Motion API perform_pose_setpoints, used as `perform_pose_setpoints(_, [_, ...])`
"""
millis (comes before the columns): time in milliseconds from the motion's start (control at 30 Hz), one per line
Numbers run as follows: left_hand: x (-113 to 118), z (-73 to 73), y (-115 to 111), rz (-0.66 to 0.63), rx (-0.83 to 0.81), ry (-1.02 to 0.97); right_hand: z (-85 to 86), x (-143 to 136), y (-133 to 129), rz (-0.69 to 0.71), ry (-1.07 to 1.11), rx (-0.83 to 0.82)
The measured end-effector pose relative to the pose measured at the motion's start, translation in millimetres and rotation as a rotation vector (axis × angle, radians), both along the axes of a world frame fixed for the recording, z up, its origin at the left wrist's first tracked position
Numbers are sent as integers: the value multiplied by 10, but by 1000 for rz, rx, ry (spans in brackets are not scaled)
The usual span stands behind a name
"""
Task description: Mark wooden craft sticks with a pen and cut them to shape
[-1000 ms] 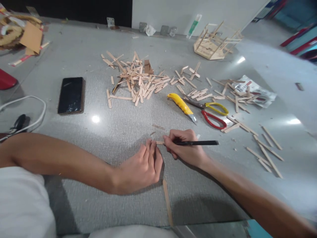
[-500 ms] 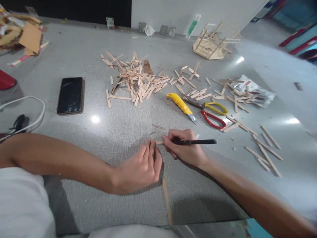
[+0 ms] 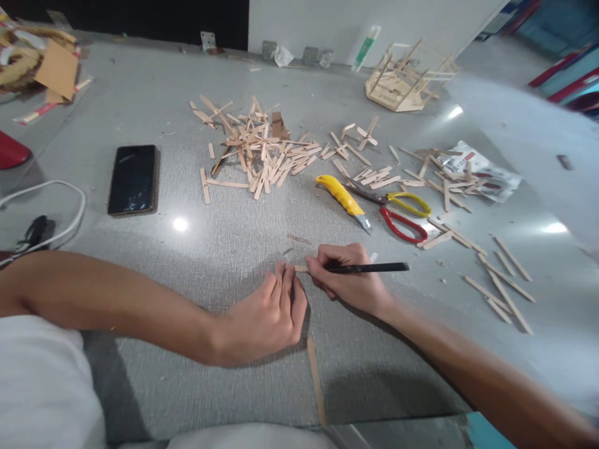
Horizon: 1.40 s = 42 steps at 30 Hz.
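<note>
My left hand [image 3: 281, 308] rests on the table with its fingers together, pressing a short wooden craft stick [image 3: 301, 269] flat. Only a bit of the stick shows between the two hands. A black pen [image 3: 374, 267] is gripped in my right hand [image 3: 346, 274], its back end pointing right. The pen's tip is hidden by the fingers, close to the stick. Just beyond the hands lies a thin wood sliver [image 3: 299, 239]. A longer craft stick [image 3: 315, 380] lies below my left hand, near the table's front edge.
Beyond my hands are a yellow utility knife [image 3: 340, 198] and scissors [image 3: 405, 215] with red and yellow handles. A heap of craft sticks [image 3: 262, 146] spreads at the middle back, with more at right. A phone [image 3: 133, 181] lies left. A stick frame [image 3: 407, 81] stands at back right.
</note>
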<state>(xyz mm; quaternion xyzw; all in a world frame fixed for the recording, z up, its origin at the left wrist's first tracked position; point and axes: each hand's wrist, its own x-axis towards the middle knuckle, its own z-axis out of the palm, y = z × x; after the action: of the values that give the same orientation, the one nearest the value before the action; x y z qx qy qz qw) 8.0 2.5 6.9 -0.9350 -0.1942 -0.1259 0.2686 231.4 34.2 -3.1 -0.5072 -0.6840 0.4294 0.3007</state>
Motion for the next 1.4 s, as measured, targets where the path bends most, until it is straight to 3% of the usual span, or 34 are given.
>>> perform_pose_setpoints(500, [11, 10, -3, 11, 4, 11, 43, -39, 10, -54, 63, -77])
perform_pose_setpoints(1400, [-6, 27, 1, -11, -15, 14, 80, -34, 0, -21, -53, 27])
